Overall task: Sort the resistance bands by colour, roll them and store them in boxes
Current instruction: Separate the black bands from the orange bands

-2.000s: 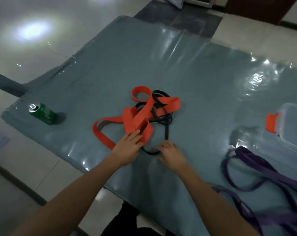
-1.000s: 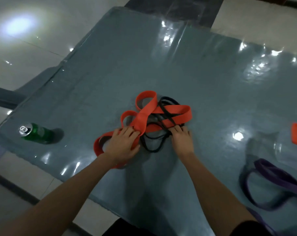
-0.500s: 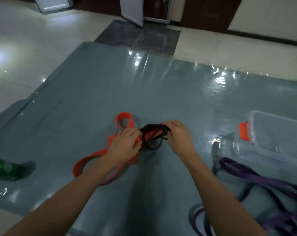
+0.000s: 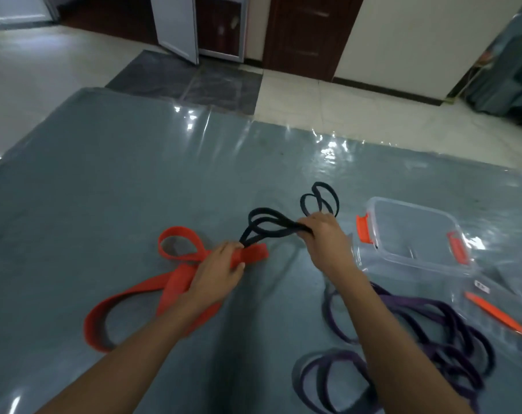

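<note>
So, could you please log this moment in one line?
step: separating black band from red band | left hand: holds red band | right hand: grips black band | purple bands, box: untouched

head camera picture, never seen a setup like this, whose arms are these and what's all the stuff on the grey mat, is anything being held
There is no machine here. The single picture comes from a camera worn on a person's head, looking forward and down, so the two bare arms coming in from the bottom are that person's own.

The left hand grips a wide red band that lies looped on the grey mat. The right hand has its fingers curled round a thin black band. One end of it runs down to the left hand, and loops stick out beyond the right hand.

To the right, purple bands lie in a loose tangle. An open clear box with orange latches stands behind them and looks empty. The person seems to be pulling the black band apart from the red one.
</note>
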The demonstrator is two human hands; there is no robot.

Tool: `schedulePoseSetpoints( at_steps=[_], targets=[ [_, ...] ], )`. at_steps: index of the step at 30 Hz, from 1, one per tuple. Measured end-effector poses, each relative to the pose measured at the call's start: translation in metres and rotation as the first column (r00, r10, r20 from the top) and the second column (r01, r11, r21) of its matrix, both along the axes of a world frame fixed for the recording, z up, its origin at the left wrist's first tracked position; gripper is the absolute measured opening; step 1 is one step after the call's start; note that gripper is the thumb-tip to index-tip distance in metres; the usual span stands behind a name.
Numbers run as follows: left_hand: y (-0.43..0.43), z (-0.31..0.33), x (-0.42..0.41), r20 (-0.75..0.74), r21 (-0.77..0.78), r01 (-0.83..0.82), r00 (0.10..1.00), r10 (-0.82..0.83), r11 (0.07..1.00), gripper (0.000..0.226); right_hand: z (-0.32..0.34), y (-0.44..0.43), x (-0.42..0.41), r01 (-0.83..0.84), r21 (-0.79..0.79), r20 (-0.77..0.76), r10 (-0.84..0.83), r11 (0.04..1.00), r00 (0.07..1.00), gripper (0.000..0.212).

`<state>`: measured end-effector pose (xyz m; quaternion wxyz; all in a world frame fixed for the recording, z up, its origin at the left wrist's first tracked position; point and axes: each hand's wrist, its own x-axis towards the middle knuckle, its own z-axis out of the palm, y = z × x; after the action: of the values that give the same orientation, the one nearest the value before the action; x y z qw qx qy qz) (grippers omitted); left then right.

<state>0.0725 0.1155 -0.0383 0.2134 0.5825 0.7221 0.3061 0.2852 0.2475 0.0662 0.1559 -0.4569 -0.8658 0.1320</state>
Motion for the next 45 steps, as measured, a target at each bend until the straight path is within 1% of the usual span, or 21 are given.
schedulePoseSetpoints(
  at_steps=[4, 5, 7, 8, 10, 13, 15, 17, 19, 21, 23, 25, 27, 29, 32, 34, 36, 37, 39, 42, 45],
  targets=[
    [0.0, -0.005, 0.001, 0.05, 0.067, -0.098, 0.994, 0.095, 0.993, 0.045, -0.037, -0.018, 0.011, -0.032, -0.091, 0.124, 0.044, 0.995, 0.991, 0.019],
    [0.0, -0.006, 0.002, 0.028, 0.104, -0.066, 0.998, 0.063, 0.992, 0.049, -0.047, -0.024, 0.011, -0.044, -0.113, 0.147, 0.06, 0.993, 0.987, 0.021],
    [0.0, -0.009, 0.004, -0.089, 0.13, 0.106, 0.991, -0.095, 0.986, 0.063, -0.065, -0.035, 0.007, -0.087, -0.16, 0.177, 0.115, 0.983, 0.977, 0.027],
    [0.001, -0.011, 0.008, -0.149, 0.082, 0.205, 0.97, -0.192, 0.975, 0.071, -0.073, -0.04, 0.005, -0.116, -0.18, 0.182, 0.149, 0.977, 0.972, 0.031],
    [0.001, -0.019, 0.019, -0.215, -0.089, 0.339, 0.911, -0.351, 0.936, 0.087, -0.087, -0.045, 0.002, -0.177, -0.222, 0.149, 0.213, 0.959, 0.966, 0.038],
    [0.005, -0.038, 0.034, -0.227, -0.3, 0.356, 0.874, -0.429, 0.885, 0.097, -0.105, -0.049, 0.005, -0.225, -0.27, 0.014, 0.237, 0.936, 0.971, 0.043],
    [0.009, -0.045, 0.04, -0.227, -0.356, 0.338, 0.873, -0.432, 0.871, 0.092, -0.115, -0.046, 0.011, -0.229, -0.279, -0.011, 0.235, 0.933, 0.972, 0.041],
    [0.011, -0.051, 0.044, -0.236, -0.39, 0.333, 0.865, -0.442, 0.859, 0.084, -0.124, -0.042, 0.02, -0.2, -0.265, 0.009, 0.21, 0.943, 0.978, 0.041],
    [0.009, -0.058, 0.045, -0.274, -0.416, 0.324, 0.847, -0.456, 0.85, 0.075, -0.132, -0.033, 0.031, -0.172, -0.227, 0.09, 0.196, 0.959, 0.976, 0.048],
    [0.006, -0.065, 0.046, -0.341, -0.399, 0.316, 0.82, -0.459, 0.861, 0.071, -0.138, -0.022, 0.045, -0.181, -0.198, 0.172, 0.215, 0.963, 0.961, 0.057],
    [0.003, -0.07, 0.05, -0.378, -0.394, 0.326, 0.795, -0.474, 0.859, 0.078, -0.142, -0.01, 0.055, -0.23, -0.2, 0.247, 0.276, 0.952, 0.929, 0.064],
    [0.002, -0.074, 0.059, -0.394, -0.431, 0.332, 0.767, -0.506, 0.839, 0.09, -0.147, 0.004, 0.06, -0.278, -0.22, 0.326, 0.339, 0.935, 0.883, 0.071],
    [0.004, -0.076, 0.068, -0.415, -0.476, 0.326, 0.735, -0.536, 0.817, 0.094, -0.151, 0.018, 0.058, -0.302, -0.23, 0.361, 0.369, 0.925, 0.856, 0.078],
    [0.007, -0.076, 0.074, -0.424, -0.466, 0.34, 0.725, -0.543, 0.817, 0.083, -0.155, 0.033, 0.052, -0.311, -0.244, 0.378, 0.385, 0.919, 0.842, 0.085],
    [0.01, -0.073, 0.077, -0.418, -0.32, 0.458, 0.717, -0.558, 0.829, 0.046, -0.162, 0.052, 0.044, -0.302, -0.273, 0.412, 0.395, 0.913, 0.821, 0.09],
    [0.008, -0.069, 0.074, -0.376, -0.247, 0.52, 0.726, -0.576, 0.818, 0.03, -0.163, 0.058, 0.041, -0.298, -0.278, 0.423, 0.395, 0.913, 0.816, 0.087],
    [0.005, -0.062, 0.066, -0.256, -0.244, 0.513, 0.785, -0.565, 0.823, 0.02, -0.162, 0.06, 0.037, -0.309, -0.241, 0.373, 0.382, 0.92, 0.845, 0.08],
    [0.002, -0.06, 0.06, -0.188, -0.258, 0.497, 0.816, -0.548, 0.829, 0.019, -0.162, 0.06, 0.036, -0.32, -0.204, 0.326, 0.372, 0.925, 0.869, 0.074],
    [-0.008, -0.056, 0.045, -0.086, -0.286, 0.454, 0.865, -0.495, 0.844, 0.027, -0.162, 0.058, 0.032, -0.343, -0.107, 0.22, 0.359, 0.933, 0.907, 0.061],
    [-0.025, -0.052, 0.02, 0.037, -0.317, 0.302, 0.951, -0.306, 0.899, 0.026, -0.162, 0.052, 0.027, -0.395, -0.009, 0.156, 0.391, 0.919, 0.907, 0.054],
    [-0.033, -0.049, 0.007, 0.134, -0.336, 0.107, 0.989, -0.066, 0.936, 0.015, -0.162, 0.042, 0.016, -0.446, -0.014, 0.125, 0.444, 0.895, 0.887, 0.057]
  ],
)
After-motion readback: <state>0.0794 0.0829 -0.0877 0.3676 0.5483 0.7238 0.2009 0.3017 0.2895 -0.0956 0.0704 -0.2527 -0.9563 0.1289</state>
